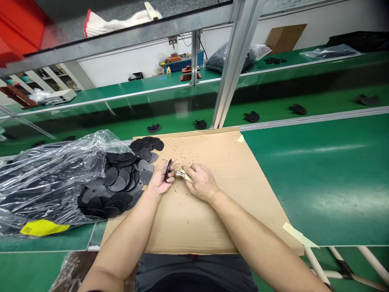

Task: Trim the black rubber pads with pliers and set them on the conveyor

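Note:
Over the cardboard sheet (194, 227), my left hand (161, 179) holds a black disc (167, 169) on edge between thumb and fingers. My right hand (202, 181) is closed around the pale handles of a small pair of pliers (183, 175). The metal jaws point left and reach the disc's right side; whether they grip it is too small to tell. Tiny dark bits lie scattered on the cardboard around both hands. Left of my left hand spreads a pile of black discs (118, 180), coming out of a clear plastic bag (54, 178).
Beyond the cardboard, a green conveyor belt (179, 117) carries several small groups of black discs. A metal post (232, 65) rises behind the cardboard's far edge. Green table surface (328, 170) extends on the right. A white glove (118, 22) lies on the upper shelf.

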### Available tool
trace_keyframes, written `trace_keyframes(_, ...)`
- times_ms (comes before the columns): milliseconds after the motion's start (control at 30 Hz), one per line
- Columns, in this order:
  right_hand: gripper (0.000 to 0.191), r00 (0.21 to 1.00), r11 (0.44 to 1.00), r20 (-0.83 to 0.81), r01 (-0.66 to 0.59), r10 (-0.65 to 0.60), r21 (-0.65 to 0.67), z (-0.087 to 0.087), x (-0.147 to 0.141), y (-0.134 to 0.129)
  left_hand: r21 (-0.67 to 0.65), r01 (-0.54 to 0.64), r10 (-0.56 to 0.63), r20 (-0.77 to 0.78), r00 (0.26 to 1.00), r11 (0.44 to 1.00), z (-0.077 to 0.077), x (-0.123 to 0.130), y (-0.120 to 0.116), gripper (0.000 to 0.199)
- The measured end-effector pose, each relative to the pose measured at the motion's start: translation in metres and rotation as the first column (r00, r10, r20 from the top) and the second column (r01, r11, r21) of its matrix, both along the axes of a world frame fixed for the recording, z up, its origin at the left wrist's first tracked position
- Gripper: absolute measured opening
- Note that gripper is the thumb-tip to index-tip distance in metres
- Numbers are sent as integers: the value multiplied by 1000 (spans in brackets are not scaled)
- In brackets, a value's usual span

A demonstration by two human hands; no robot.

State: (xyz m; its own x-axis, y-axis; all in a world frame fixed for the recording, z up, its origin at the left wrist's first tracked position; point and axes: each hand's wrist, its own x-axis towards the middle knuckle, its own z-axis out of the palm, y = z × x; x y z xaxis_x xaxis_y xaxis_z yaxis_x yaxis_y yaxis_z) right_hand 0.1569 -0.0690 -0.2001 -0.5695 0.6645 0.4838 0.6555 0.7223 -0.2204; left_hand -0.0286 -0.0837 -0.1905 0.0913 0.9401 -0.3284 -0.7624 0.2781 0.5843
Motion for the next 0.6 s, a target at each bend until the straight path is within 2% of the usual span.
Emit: trace_keyframes(600, 29, 987, 994, 116, 105, -108, 34, 2, -5, -3, -1, -58, 57, -125, 991, 998, 3, 9, -1, 24)
